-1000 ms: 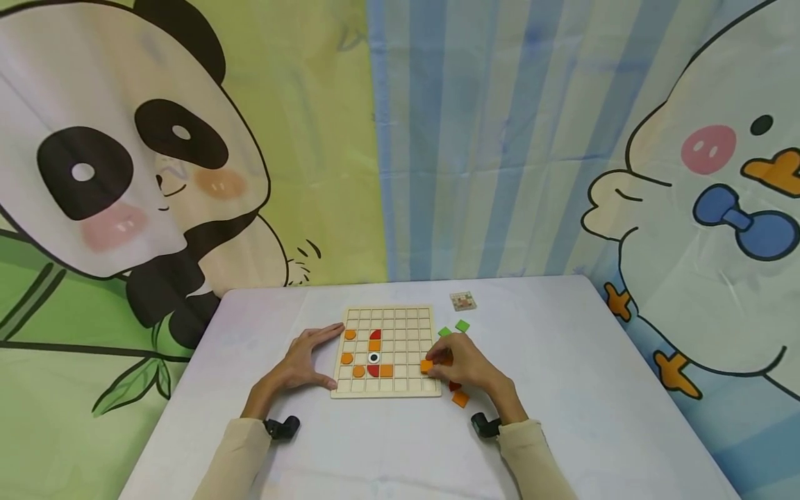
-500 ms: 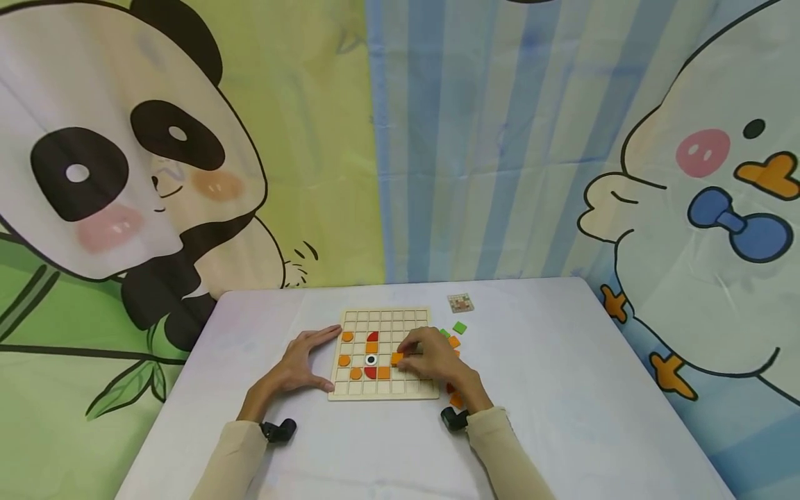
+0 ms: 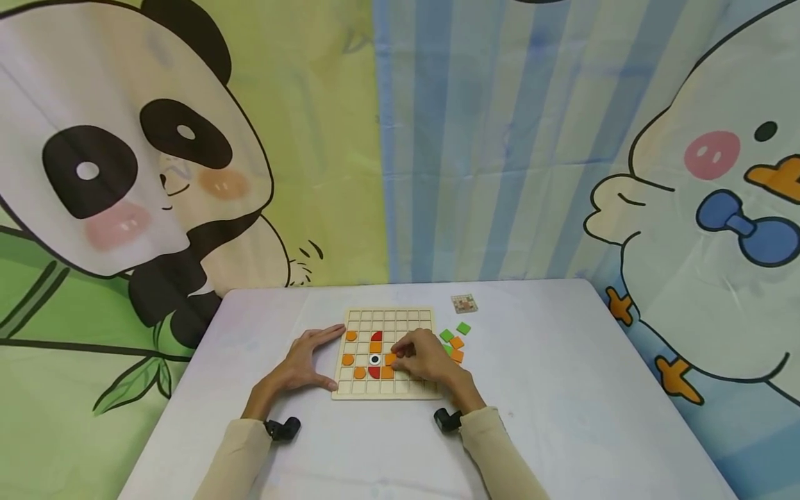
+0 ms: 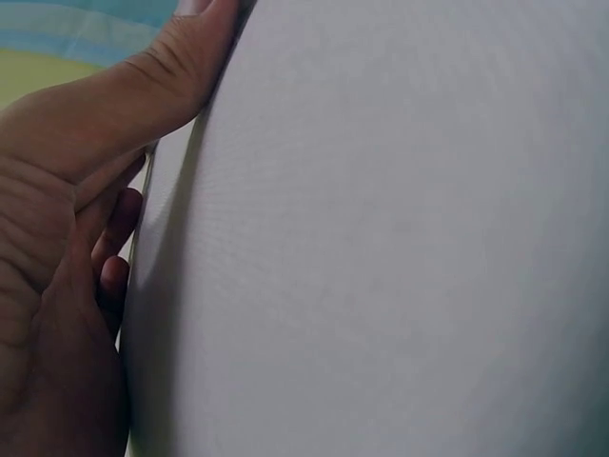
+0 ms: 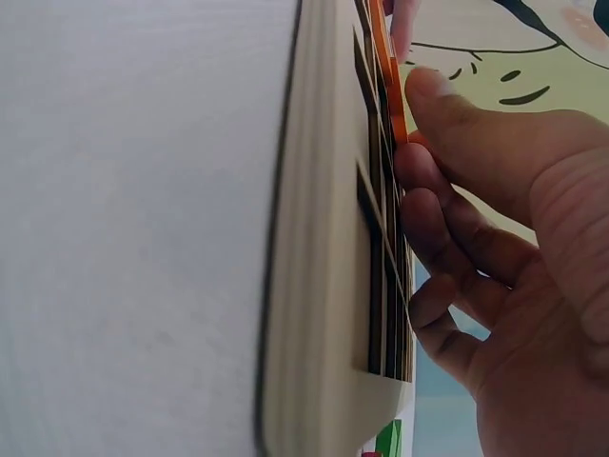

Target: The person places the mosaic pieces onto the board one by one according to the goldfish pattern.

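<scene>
A pale wooden grid board (image 3: 409, 324) lies on the table. My left hand (image 3: 304, 361) is spread along its left edge, thumb at the near corner and fingertips farther up the side. Over the middle of the board, my right hand (image 3: 428, 357) pinches an orange square tile (image 3: 390, 359) just right of the black-and-white eye tile (image 3: 375, 360). Red curved tiles (image 3: 376, 336), orange round tiles (image 3: 351, 336) and other orange squares (image 3: 376, 346) sit in the grid. In the right wrist view, the thumb and fingertips of the right hand (image 5: 495, 228) are close above the board's cells.
Loose green tiles (image 3: 463, 327) and orange tiles (image 3: 457, 342) lie right of the board, partly behind the right hand. A small patterned card (image 3: 464, 303) lies farther back. The white table (image 3: 537, 361) ends at a cartoon-printed cloth backdrop (image 3: 462, 139).
My right hand has carried the orange square tile leftward from the board's right side to beside the eye tile. The left hand stays at the left edge.
</scene>
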Tool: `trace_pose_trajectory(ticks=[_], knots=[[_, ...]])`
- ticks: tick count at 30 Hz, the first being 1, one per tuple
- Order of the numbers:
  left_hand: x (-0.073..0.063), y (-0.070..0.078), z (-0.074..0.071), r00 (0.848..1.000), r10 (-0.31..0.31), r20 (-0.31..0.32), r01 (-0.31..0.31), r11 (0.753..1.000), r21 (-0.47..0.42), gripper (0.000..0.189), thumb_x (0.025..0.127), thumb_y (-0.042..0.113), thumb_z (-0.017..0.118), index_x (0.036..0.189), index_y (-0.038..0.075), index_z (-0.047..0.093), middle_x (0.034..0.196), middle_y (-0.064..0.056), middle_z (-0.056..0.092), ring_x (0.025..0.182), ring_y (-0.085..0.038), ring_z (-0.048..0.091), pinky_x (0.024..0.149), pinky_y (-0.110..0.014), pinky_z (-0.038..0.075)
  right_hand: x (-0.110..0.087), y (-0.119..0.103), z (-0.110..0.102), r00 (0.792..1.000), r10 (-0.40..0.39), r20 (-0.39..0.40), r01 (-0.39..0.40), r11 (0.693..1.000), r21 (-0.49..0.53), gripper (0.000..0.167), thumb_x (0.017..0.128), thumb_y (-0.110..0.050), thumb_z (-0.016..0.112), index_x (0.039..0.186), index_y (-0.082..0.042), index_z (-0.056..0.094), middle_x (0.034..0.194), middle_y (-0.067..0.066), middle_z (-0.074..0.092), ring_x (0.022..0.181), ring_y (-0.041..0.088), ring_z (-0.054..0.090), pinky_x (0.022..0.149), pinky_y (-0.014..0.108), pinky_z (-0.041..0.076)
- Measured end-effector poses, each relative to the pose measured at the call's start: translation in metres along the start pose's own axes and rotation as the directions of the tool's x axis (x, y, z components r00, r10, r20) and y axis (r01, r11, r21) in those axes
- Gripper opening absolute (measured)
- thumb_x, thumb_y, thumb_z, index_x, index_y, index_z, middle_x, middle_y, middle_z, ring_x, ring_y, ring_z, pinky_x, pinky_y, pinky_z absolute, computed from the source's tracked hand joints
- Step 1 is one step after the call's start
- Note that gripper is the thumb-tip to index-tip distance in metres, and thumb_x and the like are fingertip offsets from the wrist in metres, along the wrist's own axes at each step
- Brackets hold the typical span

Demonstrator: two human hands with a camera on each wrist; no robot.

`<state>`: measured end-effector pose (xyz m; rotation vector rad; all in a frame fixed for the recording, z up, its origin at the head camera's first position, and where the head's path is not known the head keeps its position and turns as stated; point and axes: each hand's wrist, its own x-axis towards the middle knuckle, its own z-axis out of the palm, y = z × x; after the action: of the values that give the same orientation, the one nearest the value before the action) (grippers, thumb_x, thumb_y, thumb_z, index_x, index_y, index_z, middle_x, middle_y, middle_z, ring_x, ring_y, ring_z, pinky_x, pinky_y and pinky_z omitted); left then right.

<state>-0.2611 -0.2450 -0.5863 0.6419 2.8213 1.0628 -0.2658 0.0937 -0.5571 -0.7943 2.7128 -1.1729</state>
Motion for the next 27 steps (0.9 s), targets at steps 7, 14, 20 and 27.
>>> trace_pose_trajectory(ticks=[7,14,20,27], knots=[[0.001,0.002,-0.002,1.0,-0.007,0.01,0.007,1.0,-0.011,0.129,0.055,0.047,0.109,0.166,0.019,0.049,0.175,-0.004,0.045,0.146,-0.037,0.046,0.116,-0.064,0.032,0.001,-0.004,0.0,1.0,-0.022,-0.006,0.022,1.0,0.002,0.013,0.093,-0.012,0.088,0.104,-0.007,0.086,0.096,0.001,0.083,0.08,0.004,0.07,0.076,0.023,0.058],[0.002,0.002,-0.002,1.0,-0.002,0.01,0.002,1.0,-0.018,0.13,0.055,0.047,0.109,0.166,0.017,0.049,0.175,-0.006,0.045,0.145,-0.037,0.046,0.115,-0.063,0.032,0.006,-0.006,0.002,0.999,-0.035,0.009,0.035,0.999,0.005,0.011,0.093,-0.014,0.089,0.101,-0.007,0.087,0.095,0.002,0.084,0.077,0.002,0.07,0.073,0.023,0.058],[0.001,0.002,-0.002,1.0,-0.013,0.007,0.013,1.0,-0.02,0.129,0.055,0.046,0.109,0.166,0.019,0.049,0.175,-0.004,0.045,0.145,-0.036,0.046,0.115,-0.063,0.033,0.005,-0.006,0.0,0.999,-0.048,0.016,0.048,0.999,-0.023,0.012,0.095,-0.015,0.087,0.105,-0.008,0.088,0.1,0.003,0.085,0.083,0.01,0.075,0.075,0.025,0.059],[0.0,0.002,-0.002,1.0,-0.026,0.016,0.026,0.999,-0.018,0.128,0.057,0.047,0.108,0.167,0.02,0.048,0.176,-0.002,0.044,0.148,-0.037,0.044,0.118,-0.068,0.032,-0.005,-0.002,-0.017,0.998,-0.07,-0.008,0.07,0.997,0.018,0.019,0.096,-0.01,0.085,0.113,-0.002,0.085,0.105,0.007,0.084,0.086,0.013,0.073,0.077,0.026,0.059]])
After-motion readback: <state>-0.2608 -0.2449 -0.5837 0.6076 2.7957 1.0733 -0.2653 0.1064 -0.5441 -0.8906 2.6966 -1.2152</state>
